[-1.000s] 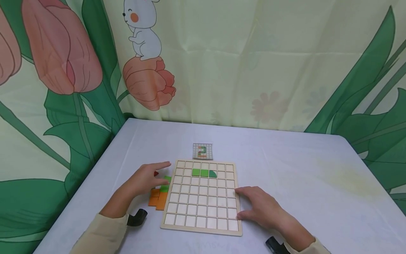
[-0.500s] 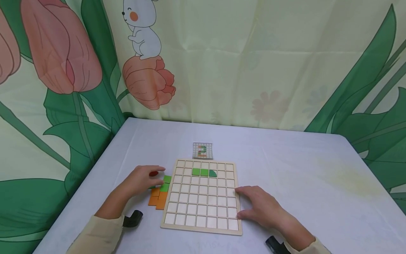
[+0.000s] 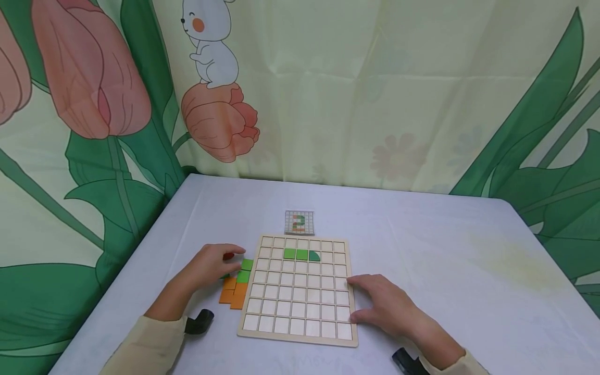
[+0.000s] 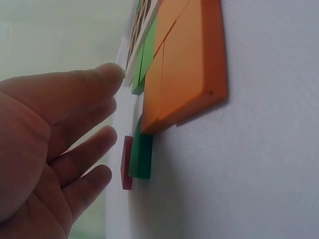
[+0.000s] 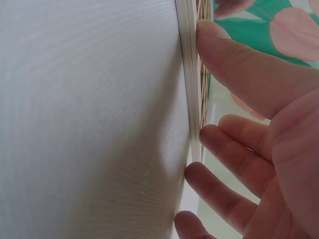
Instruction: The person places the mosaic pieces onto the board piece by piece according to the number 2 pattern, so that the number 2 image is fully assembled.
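Observation:
My left hand (image 3: 212,264) hovers just left of the wooden grid board, fingers loosely extended and holding nothing. Below it lie loose tiles: orange ones (image 4: 188,57), light green ones (image 4: 148,56), a dark green one (image 4: 141,157) and a red one (image 4: 126,163), the last two partly hidden by the hand in the head view. The board (image 3: 298,310) carries two light green square tiles (image 3: 296,254) and a dark green tile with a rounded corner (image 3: 314,256) in its second row. My right hand (image 3: 386,303) touches the board's right edge with thumb and fingertips.
A small gridded card (image 3: 299,223) with a coloured figure like a 2 lies behind the board. The table has a white cloth (image 3: 445,250), and a printed curtain (image 3: 328,94) hangs behind it. Black devices (image 3: 199,322) sit at both wrists.
My left hand has drawn back slightly left from the board's edge, its fingers closer together, uncovering more of the light green tiles. The right hand stays at the board's edge.

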`<state>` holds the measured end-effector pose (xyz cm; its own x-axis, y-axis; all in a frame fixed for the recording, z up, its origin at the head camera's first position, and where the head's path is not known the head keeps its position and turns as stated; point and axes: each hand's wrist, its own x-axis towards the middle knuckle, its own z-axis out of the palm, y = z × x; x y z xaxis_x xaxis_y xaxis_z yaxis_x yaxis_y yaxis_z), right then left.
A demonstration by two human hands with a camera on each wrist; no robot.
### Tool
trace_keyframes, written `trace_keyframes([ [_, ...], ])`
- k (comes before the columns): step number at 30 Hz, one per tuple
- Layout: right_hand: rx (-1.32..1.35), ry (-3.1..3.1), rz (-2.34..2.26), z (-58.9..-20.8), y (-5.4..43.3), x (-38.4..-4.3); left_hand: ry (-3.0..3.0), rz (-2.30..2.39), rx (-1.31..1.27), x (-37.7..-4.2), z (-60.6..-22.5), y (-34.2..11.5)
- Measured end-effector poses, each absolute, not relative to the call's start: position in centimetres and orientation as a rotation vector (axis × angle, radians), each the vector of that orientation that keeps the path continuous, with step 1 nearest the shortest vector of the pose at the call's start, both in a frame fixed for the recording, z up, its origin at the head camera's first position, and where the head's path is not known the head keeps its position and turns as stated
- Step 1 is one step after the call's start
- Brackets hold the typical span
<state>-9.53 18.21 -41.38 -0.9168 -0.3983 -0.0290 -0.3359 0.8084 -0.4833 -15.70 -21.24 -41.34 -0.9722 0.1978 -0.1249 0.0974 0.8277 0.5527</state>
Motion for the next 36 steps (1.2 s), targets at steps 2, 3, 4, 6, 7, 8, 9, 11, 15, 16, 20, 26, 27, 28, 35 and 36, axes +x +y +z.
trace_keyframes([
  [2, -0.593, 2.867, -0.727, -41.4, 18.23, -9.52, 2.836, 0.837, 0.236, -15.8, -41.32, -21.14],
  [3, -0.596, 2.868, -0.727, -41.41, 18.23, -9.51, 2.838, 0.835, 0.241, -15.87, -41.32, -21.1],
  [4, -0.594, 2.868, -0.727, -41.4, 18.23, -9.5, 2.84, 0.832, 0.245, -15.93, -41.33, -21.08],
  [6, -0.592, 2.868, -0.725, -41.4, 18.21, -9.52, 2.841, 0.828, 0.248, -16.07, -41.41, -21.03],
  [7, -0.592, 2.868, -0.723, -41.4, 18.2, -9.52, 2.841, 0.826, 0.249, -16.14, -41.5, -21.02],
  [8, -0.589, 2.867, -0.721, -41.39, 18.18, -9.54, 2.842, 0.825, 0.25, -16.2, -41.6, -21.01],
  [9, -0.587, 2.865, -0.718, -41.38, 18.17, -9.55, 2.843, 0.823, 0.249, -16.25, -41.7, -21.01],
  [11, -0.588, 2.864, -0.712, -41.36, 18.15, -9.58, 2.844, 0.823, 0.246, -16.32, -41.86, -21.0],
  [15, -0.582, 2.858, -0.708, -41.34, 18.11, -9.6, 2.844, 0.825, 0.243, -16.37, -42.03, -20.95],
  [16, -0.581, 2.858, -0.709, -41.33, 18.11, -9.59, 2.844, 0.822, 0.245, -16.37, -42.04, -20.91],
  [20, -0.578, 2.86, -0.713, -41.36, 18.13, -9.55, 2.845, 0.803, 0.247, -16.36, -42.15, -20.75],
  [26, -0.564, 2.858, -0.732, -41.38, 18.1, -9.54, 2.848, 0.785, 0.242, -16.34, -42.2, -20.61],
  [27, -0.563, 2.859, -0.734, -41.38, 18.09, -9.54, 2.849, 0.788, 0.245, -16.34, -42.2, -20.61],
  [28, -0.562, 2.86, -0.736, -41.38, 18.09, -9.53, 2.849, 0.792, 0.247, -16.35, -42.21, -20.63],
  [35, -0.564, 2.862, -0.736, -41.39, 18.12, -9.51, 2.849, 0.806, 0.235, -16.27, -42.17, -20.65],
  [36, -0.564, 2.862, -0.736, -41.4, 18.13, -9.5, 2.852, 0.802, 0.234, -16.28, -42.17, -20.65],
])
